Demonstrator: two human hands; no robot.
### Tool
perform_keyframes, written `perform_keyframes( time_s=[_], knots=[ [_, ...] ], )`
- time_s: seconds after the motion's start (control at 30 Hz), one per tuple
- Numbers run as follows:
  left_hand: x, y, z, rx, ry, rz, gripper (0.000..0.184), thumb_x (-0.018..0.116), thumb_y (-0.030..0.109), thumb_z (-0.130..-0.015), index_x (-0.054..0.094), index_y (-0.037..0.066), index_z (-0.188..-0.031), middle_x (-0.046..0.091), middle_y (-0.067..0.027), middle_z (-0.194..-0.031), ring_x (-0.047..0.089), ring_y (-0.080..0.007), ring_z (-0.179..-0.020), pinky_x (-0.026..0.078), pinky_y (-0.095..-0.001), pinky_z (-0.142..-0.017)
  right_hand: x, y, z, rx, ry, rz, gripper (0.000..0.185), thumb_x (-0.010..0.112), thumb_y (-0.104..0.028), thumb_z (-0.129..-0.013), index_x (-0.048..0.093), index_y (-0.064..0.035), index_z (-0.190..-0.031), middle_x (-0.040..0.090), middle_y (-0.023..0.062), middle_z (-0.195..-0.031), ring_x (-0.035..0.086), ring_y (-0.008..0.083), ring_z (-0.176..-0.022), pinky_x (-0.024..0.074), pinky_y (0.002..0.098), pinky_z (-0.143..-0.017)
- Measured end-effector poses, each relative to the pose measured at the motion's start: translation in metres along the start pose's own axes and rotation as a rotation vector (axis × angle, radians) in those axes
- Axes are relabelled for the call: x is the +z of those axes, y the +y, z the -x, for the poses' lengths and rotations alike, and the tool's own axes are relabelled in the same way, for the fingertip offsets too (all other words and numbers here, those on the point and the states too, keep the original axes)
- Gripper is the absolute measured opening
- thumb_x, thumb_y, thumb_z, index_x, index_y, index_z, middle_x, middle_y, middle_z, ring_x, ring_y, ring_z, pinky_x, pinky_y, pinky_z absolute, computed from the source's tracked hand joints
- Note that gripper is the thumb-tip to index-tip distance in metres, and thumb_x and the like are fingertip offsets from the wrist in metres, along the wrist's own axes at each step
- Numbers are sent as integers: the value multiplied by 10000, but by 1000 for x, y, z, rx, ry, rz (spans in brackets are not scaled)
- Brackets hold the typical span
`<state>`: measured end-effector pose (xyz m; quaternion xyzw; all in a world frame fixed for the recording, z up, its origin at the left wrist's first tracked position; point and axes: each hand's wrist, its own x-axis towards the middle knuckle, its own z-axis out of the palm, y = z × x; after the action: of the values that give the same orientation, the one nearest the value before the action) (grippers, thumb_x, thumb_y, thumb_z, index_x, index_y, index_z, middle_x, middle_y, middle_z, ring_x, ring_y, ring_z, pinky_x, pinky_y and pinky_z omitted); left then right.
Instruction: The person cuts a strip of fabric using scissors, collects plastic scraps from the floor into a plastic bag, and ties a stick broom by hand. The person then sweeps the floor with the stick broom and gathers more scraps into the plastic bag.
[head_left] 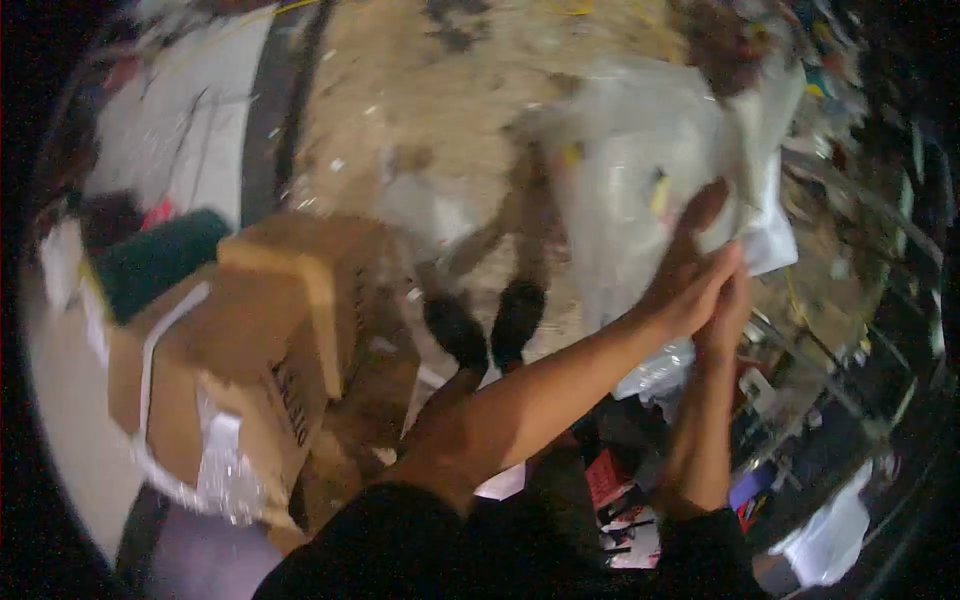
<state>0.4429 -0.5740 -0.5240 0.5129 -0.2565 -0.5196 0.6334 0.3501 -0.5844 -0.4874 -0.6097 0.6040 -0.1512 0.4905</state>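
My left hand (705,290) reaches across from the lower left, its fingers stretched out toward the upper right and lying against my right hand (734,305). Blur and overlap hide part of the right hand's fingers, which seem extended upward. Nothing shows clearly between the two palms. Just past the fingertips is a white sheet-like piece (772,243); whether a finger touches it I cannot tell. Behind and left of my hands sits a large translucent plastic bag (640,150), with a hand-shaped shadow on it.
At left, cardboard boxes (235,330) are stacked, with a dark green block (160,262) beyond. Wrinkled clear plastic (655,370) lies below my hands. A red box (605,478), a white bag (828,535) and metal bars (840,385) crowd the right. Scraps litter the tan floor (400,90).
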Motion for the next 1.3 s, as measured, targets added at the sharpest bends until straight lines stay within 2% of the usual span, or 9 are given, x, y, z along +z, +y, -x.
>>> perform_keyframes(
  time_s=[0.1,0.2,0.27,0.37,0.53,0.73,0.83,0.93,1.3],
  knots=[
    [-6,-69,-13,-121,178,107,447,474,144,-874,397,-4,-1289,489,-155,-1256,516,-277,-1072,394,-378,-932,3,103,-62,393,-76,-324,335,426,-290,-938,521,-28,-1122,563,86,-1046,524,165,-941,433,302,-801],
    [-32,-73,7,-166,268,-703,445,492,134,-855,422,-4,-1273,479,-175,-1259,552,-284,-1013,424,-391,-897,9,117,-30,171,352,-211,435,483,-325,-894,503,21,-1157,563,129,-1052,515,194,-971,419,312,-833],
    [-92,-17,30,-261,-51,182,445,502,128,-844,428,7,-1265,527,-181,-1190,575,-248,-975,448,-378,-866,11,74,10,36,353,126,498,495,-351,-870,501,60,-1151,550,145,-1076,496,219,-971,400,323,-851],
    [-220,-28,54,-277,90,263,372,498,212,-860,494,27,-1183,601,-109,-1018,599,-161,-800,484,-296,-727,63,6,55,277,482,109,362,442,-152,-881,503,32,-1186,502,191,-1210,483,316,-1084,350,399,-952],
    [-450,-172,69,-525,681,-760,521,601,327,-785,452,94,-1228,542,-137,-1142,535,-277,-1030,432,-384,-832,199,59,103,6,77,297,356,453,-26,-847,496,-3,-1199,559,177,-1031,536,333,-933,407,392,-875],
    [-525,-218,-9,-415,768,-1190,868,630,499,-717,243,111,-1391,180,-280,-1407,262,-403,-1285,267,-466,-1035,369,225,117,1160,-150,-301,397,516,-279,-846,479,-13,-1138,566,118,-877,572,270,-809,487,397,-662],
    [-545,-250,-26,-469,667,-1366,909,631,537,-703,225,119,-1401,110,-295,-1421,175,-450,-1304,230,-531,-1034,451,421,156,604,-520,-286,415,463,-307,-884,435,-20,-1183,525,151,-1040,549,295,-936,461,468,-801],
    [-545,-287,-3,-429,466,-1412,894,631,544,-702,233,156,-1402,99,-277,-1430,137,-482,-1300,219,-579,-1017,510,356,92,1125,-128,-877,427,404,-354,-913,431,-43,-1203,518,148,-1101,533,295,-996,452,475,-809],
    [-480,-303,85,-334,150,-1459,620,572,195,-791,333,244,-1361,315,-176,-1390,328,-493,-1201,288,-539,-1003,540,196,-28,968,-182,-1007,273,330,-260,-928,512,-61,-881,539,61,-836,515,195,-747,437,348,-702]
  ],
)
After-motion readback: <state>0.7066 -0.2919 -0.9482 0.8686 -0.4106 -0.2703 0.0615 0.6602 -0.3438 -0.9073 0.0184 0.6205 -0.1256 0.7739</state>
